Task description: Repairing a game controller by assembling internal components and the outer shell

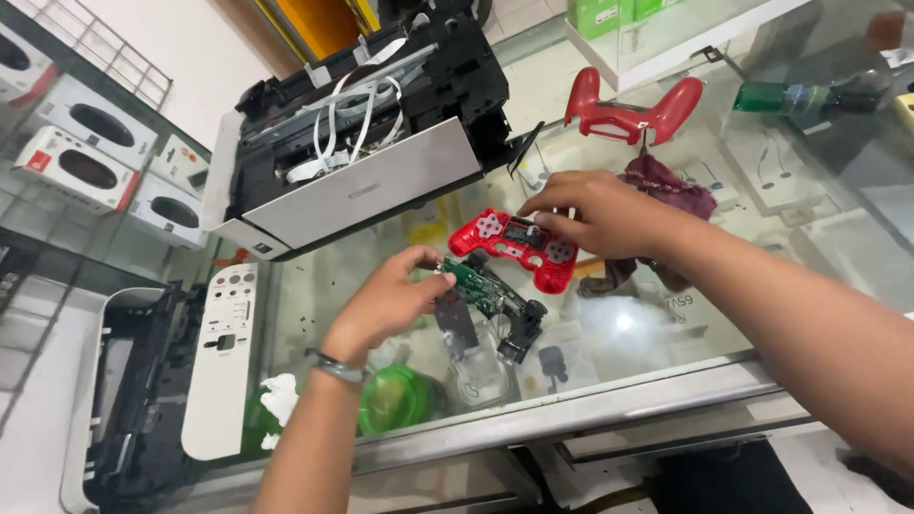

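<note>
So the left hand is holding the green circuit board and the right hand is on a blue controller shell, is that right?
Not quite: the controller shell under the right hand is red, not blue, as the head view shows. The left hand does hold the green circuit board.

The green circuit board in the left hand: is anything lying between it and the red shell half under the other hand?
Nothing visible does. The green circuit board sits just below-left of the red shell half, with only bare glass counter between them. Left hand holds the board; right hand rests on the shell.
</note>
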